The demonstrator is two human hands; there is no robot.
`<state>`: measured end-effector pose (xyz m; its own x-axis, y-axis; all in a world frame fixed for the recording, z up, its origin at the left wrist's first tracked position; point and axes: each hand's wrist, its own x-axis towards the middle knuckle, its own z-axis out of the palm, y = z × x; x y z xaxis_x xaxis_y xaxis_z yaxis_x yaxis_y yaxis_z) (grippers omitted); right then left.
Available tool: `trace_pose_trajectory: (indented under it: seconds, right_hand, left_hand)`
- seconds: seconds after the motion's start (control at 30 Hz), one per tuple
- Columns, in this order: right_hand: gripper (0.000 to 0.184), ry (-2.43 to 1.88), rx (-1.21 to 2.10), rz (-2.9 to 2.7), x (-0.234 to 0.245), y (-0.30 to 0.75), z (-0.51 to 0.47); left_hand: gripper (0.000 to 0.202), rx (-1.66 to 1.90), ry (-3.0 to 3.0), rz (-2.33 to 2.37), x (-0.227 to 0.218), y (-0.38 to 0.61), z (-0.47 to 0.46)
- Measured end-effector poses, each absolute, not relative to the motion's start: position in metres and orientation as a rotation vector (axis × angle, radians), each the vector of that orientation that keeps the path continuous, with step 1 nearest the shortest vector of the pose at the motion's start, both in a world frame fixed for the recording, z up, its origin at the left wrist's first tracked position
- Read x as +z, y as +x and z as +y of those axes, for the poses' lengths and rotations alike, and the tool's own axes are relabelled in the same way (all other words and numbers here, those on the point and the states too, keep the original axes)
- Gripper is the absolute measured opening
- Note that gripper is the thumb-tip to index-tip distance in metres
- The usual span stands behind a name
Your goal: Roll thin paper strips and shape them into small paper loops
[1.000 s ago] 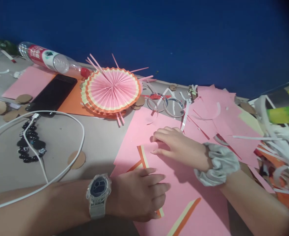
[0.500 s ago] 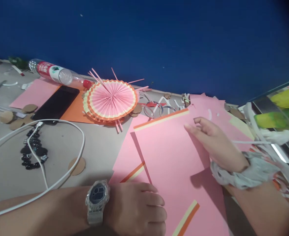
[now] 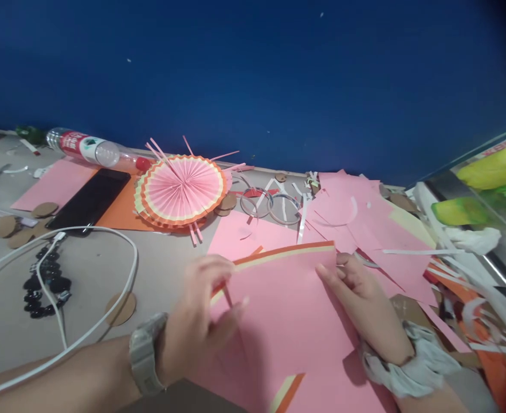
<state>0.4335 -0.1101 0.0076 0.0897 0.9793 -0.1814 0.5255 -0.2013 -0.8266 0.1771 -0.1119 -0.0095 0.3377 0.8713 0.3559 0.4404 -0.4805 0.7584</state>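
Observation:
A pink paper sheet (image 3: 287, 304) with an orange and cream strip (image 3: 285, 252) along its far edge is tilted up over other pink paper. My right hand (image 3: 367, 301) pinches its right edge near the far corner, thumb on top. At the sheet's left edge is my left hand (image 3: 195, 324), a little blurred, its thumb and fingers apart and holding nothing. Beneath, another pink sheet carries a similar orange and cream strip (image 3: 286, 393). A pleated pink, cream and orange paper rosette (image 3: 183, 189) with thin pink strips sticking out lies beyond my left hand.
To the left are a black phone (image 3: 90, 201), a white cable (image 3: 134, 261), a black beaded bracelet (image 3: 46, 284), cardboard discs (image 3: 121, 310) and a plastic bottle (image 3: 83, 146). Clear rings (image 3: 257, 202) and paper scraps lie behind. A blue wall (image 3: 235, 74) bounds the far side.
My left hand has lifted off the paper and turned toward the sheet's left edge, its fingers opening. My right hand keeps its pinch on the sheet, which appears lower in view.

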Motion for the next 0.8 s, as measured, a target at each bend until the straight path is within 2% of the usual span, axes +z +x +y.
trace_pose_trajectory:
  seconds: [0.07, 0.1, 0.2, 0.3, 0.43, 0.53, 0.8]
  right_hand:
    - [0.023, -1.746, 1.102, -1.529, 0.009, 0.431, -0.112]
    - [0.024, -1.734, 1.119, -1.578, 0.009, 0.43, -0.114]
    - [0.024, -1.714, 1.135, -1.727, 0.01, 0.429, -0.118]
    - [0.021, -1.7, 1.135, -1.8, 0.013, 0.428, -0.12]
    - [0.025, -1.647, 1.092, -1.847, 0.016, 0.419, -0.121]
    - [0.017, -1.597, 1.126, -1.905, 0.016, 0.407, -0.124]
    - [0.02, -1.613, 1.162, -1.819, 0.012, 0.409, -0.12]
  left_hand:
    - [0.047, 1.041, 1.943, 1.361, -0.01, 0.176, -0.105]
    - [0.044, 0.97, 1.944, 1.385, -0.01, 0.176, -0.101]
    - [0.009, 0.674, 2.04, 1.284, -0.01, 0.177, -0.093]
    - [0.016, 0.556, 2.085, 1.19, -0.007, 0.179, -0.092]
    - [0.014, 0.539, 2.171, 1.098, 0.0, 0.181, -0.099]
    - [0.014, 0.492, 2.212, 1.066, 0.002, 0.183, -0.105]
    - [0.016, 0.456, 2.171, 1.019, 0.0, 0.186, -0.104]
